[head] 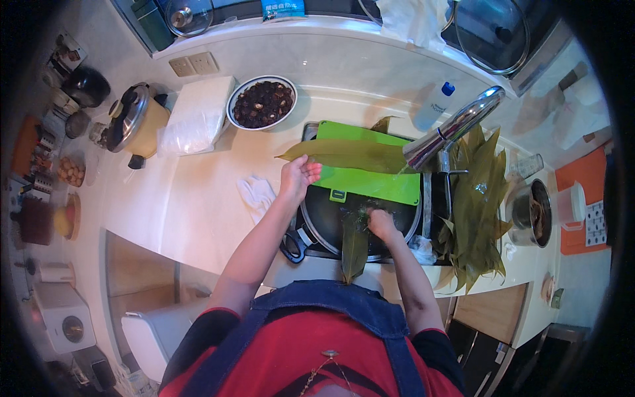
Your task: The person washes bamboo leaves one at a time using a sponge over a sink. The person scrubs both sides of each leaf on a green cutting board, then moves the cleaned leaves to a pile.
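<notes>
A long green bamboo leaf [347,153] lies across a bright green cutting board [369,187], which is set over a sink. At the leaf's left end is my left hand [300,174], palm partly up, fingers apart, thumb against the leaf's edge. My right hand [383,224] is curled low over a wide round pan [317,223] of water below the board. Splashes and bubbles hide its fingertips, so I cannot tell what it grips. Beside it a second leaf [354,245] hangs over the pan's near rim. Water runs from the chrome faucet [431,144] onto the board's right side.
A pile of leaves [476,213] lies right of the sink, near a metal pot [536,213]. A bowl of dark food pieces [263,104], a white package [201,111] and a lidded pot [141,119] stand back left. A white cloth [255,193] is left of the pan.
</notes>
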Demonstrator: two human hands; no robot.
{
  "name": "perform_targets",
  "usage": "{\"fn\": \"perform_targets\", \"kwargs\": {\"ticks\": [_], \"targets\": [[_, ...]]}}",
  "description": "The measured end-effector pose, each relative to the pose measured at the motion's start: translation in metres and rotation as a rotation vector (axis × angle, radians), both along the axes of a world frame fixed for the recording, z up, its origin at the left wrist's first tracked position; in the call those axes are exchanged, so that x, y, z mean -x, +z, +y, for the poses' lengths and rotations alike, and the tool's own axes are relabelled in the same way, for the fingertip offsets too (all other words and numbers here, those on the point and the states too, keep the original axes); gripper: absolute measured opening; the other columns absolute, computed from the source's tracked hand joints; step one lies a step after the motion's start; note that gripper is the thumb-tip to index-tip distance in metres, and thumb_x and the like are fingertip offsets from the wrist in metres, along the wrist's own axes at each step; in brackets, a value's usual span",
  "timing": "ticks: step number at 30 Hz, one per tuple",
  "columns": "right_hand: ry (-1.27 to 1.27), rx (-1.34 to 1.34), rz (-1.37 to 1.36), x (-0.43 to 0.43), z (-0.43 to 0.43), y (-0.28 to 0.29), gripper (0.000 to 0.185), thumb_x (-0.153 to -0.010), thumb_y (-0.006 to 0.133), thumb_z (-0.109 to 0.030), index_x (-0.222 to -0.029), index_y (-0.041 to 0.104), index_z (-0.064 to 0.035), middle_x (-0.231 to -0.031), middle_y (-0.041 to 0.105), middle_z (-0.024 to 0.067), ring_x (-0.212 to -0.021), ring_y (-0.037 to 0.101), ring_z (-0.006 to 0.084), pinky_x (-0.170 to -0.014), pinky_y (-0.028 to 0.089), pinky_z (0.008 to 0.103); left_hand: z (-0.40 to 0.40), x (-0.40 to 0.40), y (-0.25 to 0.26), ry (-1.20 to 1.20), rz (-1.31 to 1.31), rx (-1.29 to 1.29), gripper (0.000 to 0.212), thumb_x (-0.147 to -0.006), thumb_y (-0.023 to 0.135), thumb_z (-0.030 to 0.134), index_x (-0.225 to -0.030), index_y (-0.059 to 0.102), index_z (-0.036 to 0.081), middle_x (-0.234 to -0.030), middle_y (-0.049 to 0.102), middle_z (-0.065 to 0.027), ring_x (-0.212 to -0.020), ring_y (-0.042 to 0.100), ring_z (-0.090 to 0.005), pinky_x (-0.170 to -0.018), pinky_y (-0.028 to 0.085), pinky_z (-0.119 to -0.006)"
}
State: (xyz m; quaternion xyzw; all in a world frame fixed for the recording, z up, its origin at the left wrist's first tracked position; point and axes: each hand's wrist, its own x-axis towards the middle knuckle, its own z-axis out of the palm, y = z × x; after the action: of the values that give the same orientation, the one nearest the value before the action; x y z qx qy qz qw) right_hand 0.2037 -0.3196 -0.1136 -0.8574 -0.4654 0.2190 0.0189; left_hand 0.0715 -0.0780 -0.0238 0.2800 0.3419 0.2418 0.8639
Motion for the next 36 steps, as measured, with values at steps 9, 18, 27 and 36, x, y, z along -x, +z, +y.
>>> {"fn": "perform_targets", "kwargs": {"ticks": [9,18,27,36], "targets": [[-0.257,-1.036,0.356,0.037,0.057,0.093,0.038,-0.078,0.045,0.000,-0.114,0.058,-0.0032,-0.111,0.059,0.0198,-0.103,0.057,0.0302,-0.090,0.043,0.0362,-0.026,-0.001,-0.032,-0.368,0.431,-0.432,0.024,-0.086,0.056,0.020,-0.089,0.059,-0.004,-0.068,0.061,-0.0106,-0.052,0.058,-0.0157,-0.042,0.046,-0.026],[0.106,-0.652,-0.171,0.026,0.110,0.041,0.039,-0.082,0.055,-0.011,-0.121,0.051,-0.0082,-0.134,0.044,0.0097,-0.125,0.038,0.0336,-0.103,0.028,0.0503,-0.033,0.010,-0.047,-0.087,0.302,-0.273,0.029,-0.091,0.048,0.019,-0.098,0.051,-0.010,-0.080,0.061,-0.0202,-0.063,0.063,-0.0241,-0.049,0.054,-0.032],[-0.177,-0.587,-0.390,-0.073,0.029,0.022,0.038,-0.084,0.054,-0.014,-0.121,0.051,-0.0088,-0.124,0.051,0.0115,-0.117,0.044,0.0331,-0.101,0.029,0.0528,0.014,0.071,-0.013,-0.036,0.338,-0.355,0.028,-0.091,0.047,0.017,-0.097,0.053,-0.010,-0.079,0.062,-0.0208,-0.066,0.064,-0.0259,-0.054,0.056,-0.032],[-0.316,-0.572,-0.428,-0.096,0.008,0.012,0.026,-0.083,0.054,-0.016,-0.108,0.056,-0.0104,-0.114,0.055,0.0097,-0.115,0.045,0.0339,-0.090,0.037,0.0478,0.038,0.119,-0.003,0.052,0.356,-0.390,0.024,-0.091,0.046,0.014,-0.096,0.054,-0.009,-0.078,0.062,-0.0178,-0.063,0.064,-0.0230,-0.052,0.055,-0.030]]}}
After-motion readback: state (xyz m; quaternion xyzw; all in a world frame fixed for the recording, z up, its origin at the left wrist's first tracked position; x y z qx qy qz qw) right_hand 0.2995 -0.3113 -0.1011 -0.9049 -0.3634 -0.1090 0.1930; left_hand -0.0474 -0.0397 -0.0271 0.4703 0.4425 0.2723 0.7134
